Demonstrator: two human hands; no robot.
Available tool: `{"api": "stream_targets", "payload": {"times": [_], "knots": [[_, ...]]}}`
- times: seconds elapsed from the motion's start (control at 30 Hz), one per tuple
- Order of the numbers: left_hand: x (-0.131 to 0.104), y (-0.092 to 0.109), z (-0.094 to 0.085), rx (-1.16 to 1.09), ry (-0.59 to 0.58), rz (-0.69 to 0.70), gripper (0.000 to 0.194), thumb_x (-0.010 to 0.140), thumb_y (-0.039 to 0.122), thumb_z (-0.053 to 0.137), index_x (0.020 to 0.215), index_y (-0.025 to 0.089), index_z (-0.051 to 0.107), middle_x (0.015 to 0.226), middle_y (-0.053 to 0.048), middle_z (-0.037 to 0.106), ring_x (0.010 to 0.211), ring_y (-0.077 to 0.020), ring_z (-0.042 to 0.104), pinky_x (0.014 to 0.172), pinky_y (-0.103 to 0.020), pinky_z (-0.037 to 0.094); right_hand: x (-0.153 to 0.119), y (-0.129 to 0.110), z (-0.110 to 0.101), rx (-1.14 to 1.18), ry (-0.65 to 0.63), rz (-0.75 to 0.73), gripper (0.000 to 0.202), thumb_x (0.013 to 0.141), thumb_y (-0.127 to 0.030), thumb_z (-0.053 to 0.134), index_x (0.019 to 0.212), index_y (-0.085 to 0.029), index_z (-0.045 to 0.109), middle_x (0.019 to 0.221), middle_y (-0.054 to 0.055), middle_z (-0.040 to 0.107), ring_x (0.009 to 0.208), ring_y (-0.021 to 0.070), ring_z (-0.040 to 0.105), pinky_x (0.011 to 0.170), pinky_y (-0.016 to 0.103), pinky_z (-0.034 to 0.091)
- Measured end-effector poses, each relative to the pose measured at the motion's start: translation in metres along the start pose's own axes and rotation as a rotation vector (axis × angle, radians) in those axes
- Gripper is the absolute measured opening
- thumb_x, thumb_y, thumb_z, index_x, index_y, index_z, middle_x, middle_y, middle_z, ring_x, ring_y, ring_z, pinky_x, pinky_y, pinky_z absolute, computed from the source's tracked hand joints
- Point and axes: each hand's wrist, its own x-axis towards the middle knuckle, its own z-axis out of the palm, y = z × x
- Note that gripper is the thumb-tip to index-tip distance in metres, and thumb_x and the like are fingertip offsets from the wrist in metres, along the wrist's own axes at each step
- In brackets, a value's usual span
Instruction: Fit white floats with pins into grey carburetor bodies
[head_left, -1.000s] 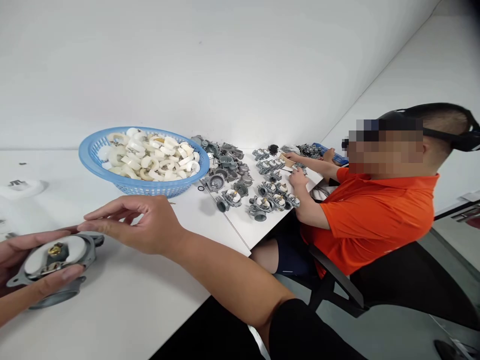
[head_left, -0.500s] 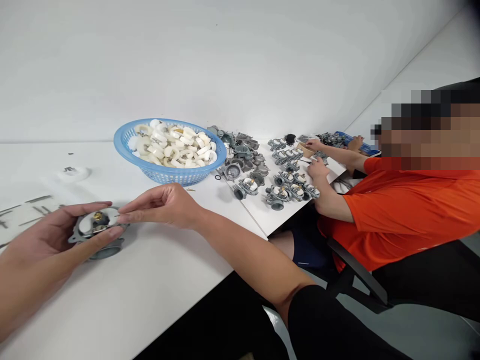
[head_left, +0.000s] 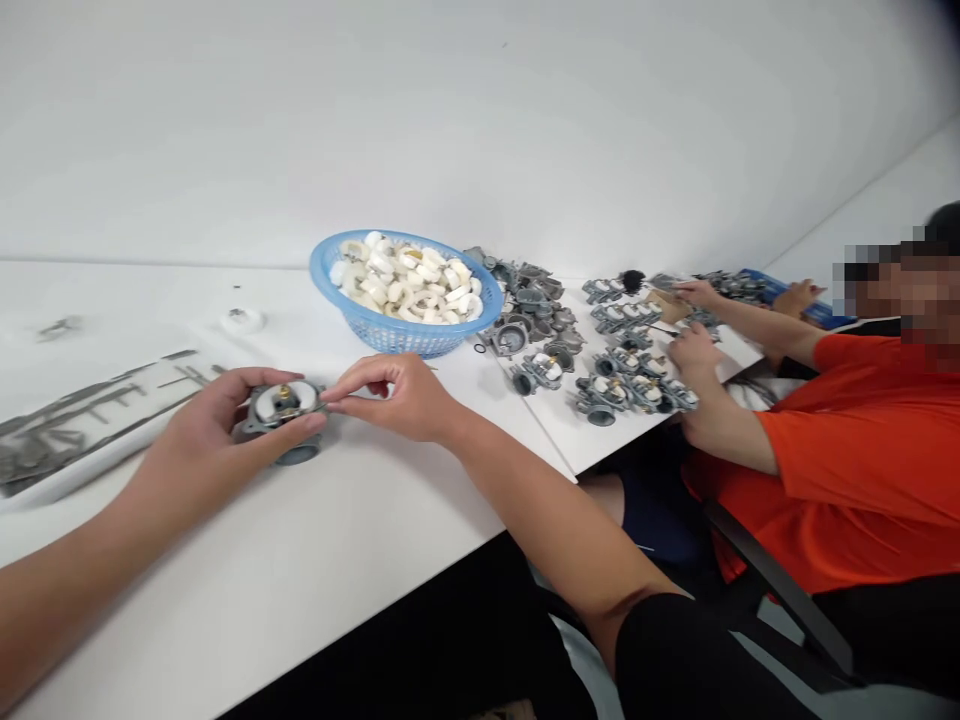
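Observation:
A grey metal carburetor body (head_left: 298, 455) sits low over the white table, with my left hand (head_left: 206, 435) wrapped round its left side, thumb across the near edge. In its upturned face lie a white float (head_left: 271, 404) and a brass fitting (head_left: 284, 391). At the carburetor's right edge, my right hand (head_left: 405, 398) is closed in a pinch, thumb and forefinger meeting at the rim. Whatever is between those fingertips is too small or hidden to make out.
A blue basket (head_left: 326, 265) of white floats stands behind. Loose grey castings (head_left: 529, 300) and carburetors with floats (head_left: 637, 385) lie to the right, where a co-worker in orange (head_left: 862, 450) handles parts. At left are a white tray (head_left: 82, 480) of metal pins and a single float (head_left: 242, 320).
The view has turned left, so everything sits further right and more of the pin tray shows. My right fingertips have shifted slightly outward along the carburetor's right edge. My left hand keeps its hold.

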Motion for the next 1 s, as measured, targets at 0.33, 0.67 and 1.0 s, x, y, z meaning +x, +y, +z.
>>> {"api": "stream_targets", "payload": {"times": [0.33, 0.67, 1.0], "knots": [[0.012, -0.011, -0.005, -0.526, -0.326, 0.137, 0.040, 0.076, 0.025, 0.067, 0.115, 0.024, 0.057, 0.119, -0.006, 0.062, 0.091, -0.0200, 0.060, 0.072, -0.033, 0.052, 0.001, -0.012, -0.004, -0.093, 0.046, 0.059, 0.011, 0.082, -0.033, 0.077, 0.083, -0.022, 0.079, 0.082, 0.003, 0.074, 0.060, 0.0105, 0.048, 0.055, 0.027, 0.040], [0.013, -0.017, -0.004, -0.549, -0.397, 0.188, 0.038, 0.089, 0.027, 0.069, 0.122, 0.026, 0.051, 0.122, -0.005, 0.060, 0.098, -0.0184, 0.059, 0.084, -0.038, 0.050, 0.001, -0.015, -0.002, -0.063, 0.069, -0.003, 0.010, 0.084, -0.034, 0.079, 0.084, -0.024, 0.076, 0.085, 0.004, 0.075, 0.071, 0.0150, 0.060, 0.066, 0.033, 0.049], [0.011, -0.009, -0.007, -0.573, -0.432, 0.146, 0.047, 0.085, 0.030, 0.074, 0.126, 0.023, 0.051, 0.102, -0.002, 0.062, 0.085, -0.0159, 0.058, 0.079, -0.035, 0.047, 0.000, -0.012, -0.002, -0.006, -0.010, 0.070, 0.011, 0.083, -0.028, 0.079, 0.092, -0.024, 0.075, 0.090, 0.004, 0.073, 0.068, 0.0125, 0.059, 0.061, 0.029, 0.050]]}}
